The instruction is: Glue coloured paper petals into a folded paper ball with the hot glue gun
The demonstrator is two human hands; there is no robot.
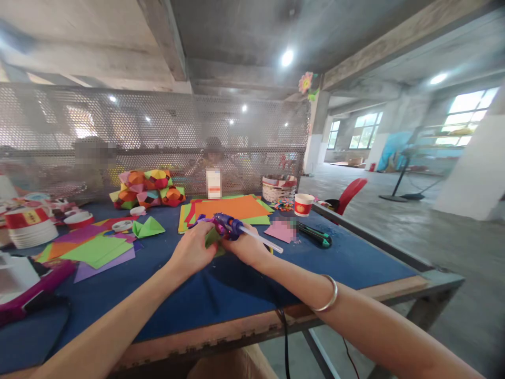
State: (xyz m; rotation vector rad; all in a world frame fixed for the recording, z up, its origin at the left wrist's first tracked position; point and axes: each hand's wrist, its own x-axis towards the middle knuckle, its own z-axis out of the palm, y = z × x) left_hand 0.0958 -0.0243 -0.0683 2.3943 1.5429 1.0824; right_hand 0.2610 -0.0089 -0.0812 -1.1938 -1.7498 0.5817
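Observation:
My right hand (248, 247) grips a purple glue gun (228, 225) whose white glue stick (262, 239) juts out to the right. The gun's nozzle points left at a small folded green paper piece (213, 238). My left hand (193, 250) pinches that piece against the blue table cover (221, 295). Both hands meet near the table's middle, just in front of a stack of orange and green paper sheets (231, 208).
Loose coloured sheets (94, 250) lie at the left, with a folded green shape (148, 227) and tape rolls (122, 226). A multicoloured folded paper cluster (148, 188) sits by the mesh screen (158, 137). A red cup (303, 204), basket (279, 187) and green-handled tool (315, 235) stand right. A black cord (284, 337) drops over the table's front edge.

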